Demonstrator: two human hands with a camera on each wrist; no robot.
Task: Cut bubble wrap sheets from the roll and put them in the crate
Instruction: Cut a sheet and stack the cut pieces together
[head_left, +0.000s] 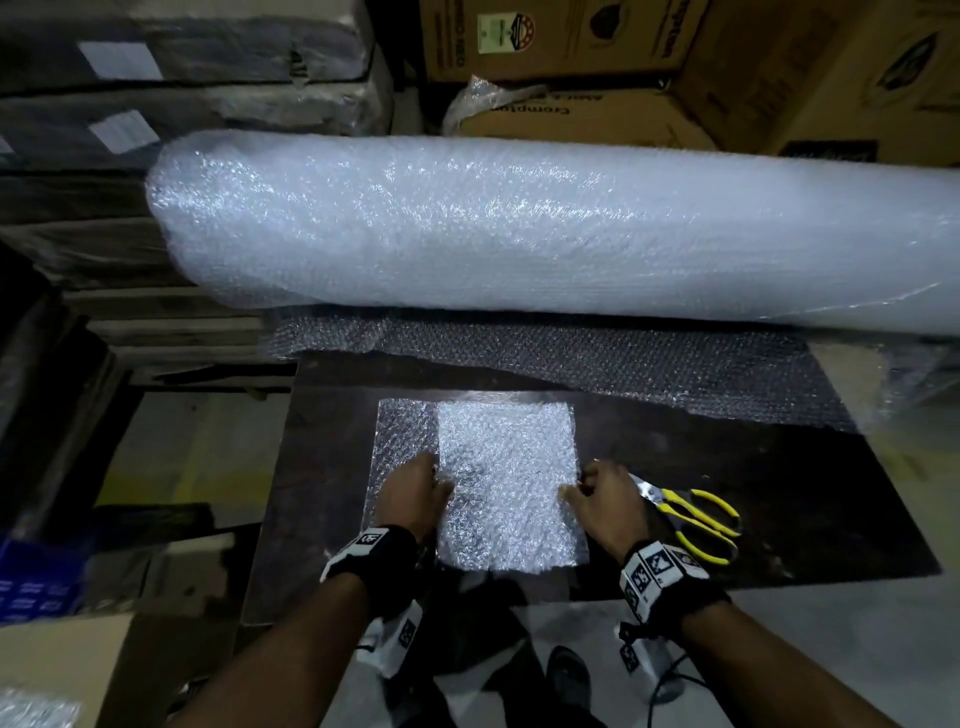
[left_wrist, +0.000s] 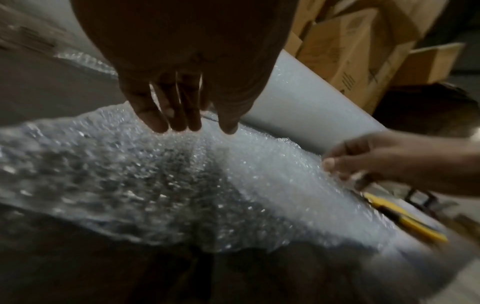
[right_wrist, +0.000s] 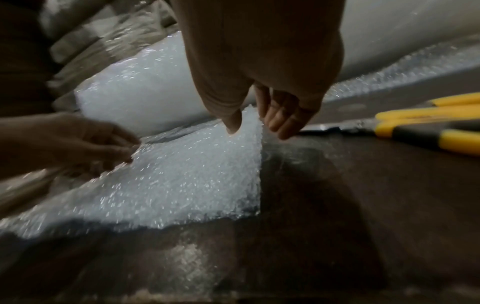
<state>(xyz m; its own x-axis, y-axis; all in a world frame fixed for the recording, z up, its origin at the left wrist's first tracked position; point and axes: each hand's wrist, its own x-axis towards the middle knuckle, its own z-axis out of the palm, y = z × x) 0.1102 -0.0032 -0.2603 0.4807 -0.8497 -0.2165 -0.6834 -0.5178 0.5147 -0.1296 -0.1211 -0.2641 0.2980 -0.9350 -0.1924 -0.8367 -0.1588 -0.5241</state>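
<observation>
Stacked cardboard cartons (head_left: 571, 47) and dark wrapped bundles wall in the far side of my dark worktable (head_left: 779, 499), and the big bubble wrap roll (head_left: 519, 228) lies across its back edge with a loose tail (head_left: 597, 358) spilling toward me. Near the front edge lies the cut bubble wrap sheet (head_left: 506, 483), folded so that a thicker, whiter panel overlaps a single thin layer showing on its left.

My left hand (head_left: 413, 496) rests on the sheet's left side; in the left wrist view its fingers (left_wrist: 158, 115) reach down almost straight and close together, tips at the wrap, not curled round anything. My right hand (head_left: 605, 501) is at the right edge, and in the right wrist view the thumb sits on top with the fingers (right_wrist: 280, 117) beyond the edge, so I judge I am starting a pinch there, though I cannot tell if the grip has closed. The yellow-handled scissors (head_left: 691, 514) lie just beside that hand, blades pointing at it.

A blue shape at the far left (head_left: 31, 577) may be the crate, but I cannot be sure.

What worries me: the wrap is slick and springy, so the fold may flop open when I lift. A one-layer pinch would leave the rest trailing. My right wrist could also knock the scissors off the table, or my knuckles catch the blades.
</observation>
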